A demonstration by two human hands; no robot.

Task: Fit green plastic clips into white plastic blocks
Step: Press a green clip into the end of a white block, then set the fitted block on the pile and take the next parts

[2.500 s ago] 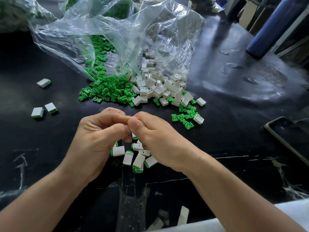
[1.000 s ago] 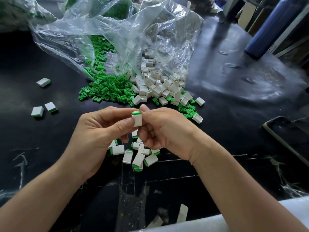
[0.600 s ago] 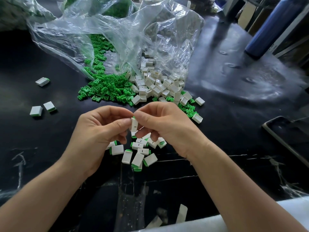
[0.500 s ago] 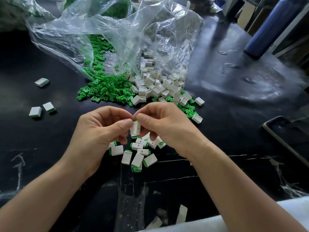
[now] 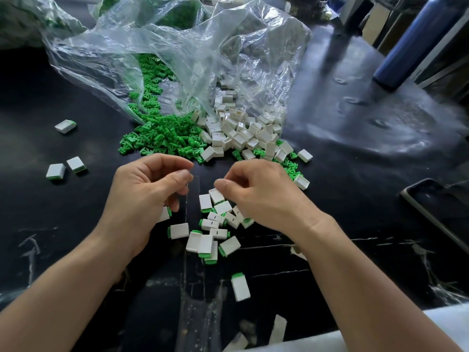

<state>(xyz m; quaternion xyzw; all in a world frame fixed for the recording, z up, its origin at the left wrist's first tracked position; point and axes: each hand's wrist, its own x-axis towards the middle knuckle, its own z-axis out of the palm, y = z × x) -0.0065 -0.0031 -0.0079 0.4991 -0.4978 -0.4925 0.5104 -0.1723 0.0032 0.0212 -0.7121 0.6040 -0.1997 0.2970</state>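
Separated since half a second ago, the hands no longer share the fitted block that was pinched between them. That block (image 5: pixel 239 288), white with a green cap at its far end, is now seen lying on the black table (image 5: pixel 342 153), nearer the person than either hand and between the two forearms.

The left hand (image 5: pixel 147 191) is held just above the table with its fingers loosely curled and the thumb tip near the forefinger; nothing is seen in its grasp. The right hand (image 5: pixel 264 196) is likewise loosely curled and nothing is seen gripped by it. A pile of fitted blocks (image 5: pixel 210 229) lies between and just below the hands, partly covered by the right one.

Beyond the hands, crumpled clear plastic bagging (image 5: pixel 177 52) is laid open toward the person. Loose green clips (image 5: pixel 165 138) are spilled from its left part and white blocks (image 5: pixel 241 133) from its right part, the two heaps touching in the middle; whether one bag or two is used cannot be told. A few clips and blocks are scattered just beyond the right hand.

Three more fitted blocks (image 5: pixel 55 171) lie well apart to the left. A blue bottle (image 5: pixel 416 41) stands at the far right.
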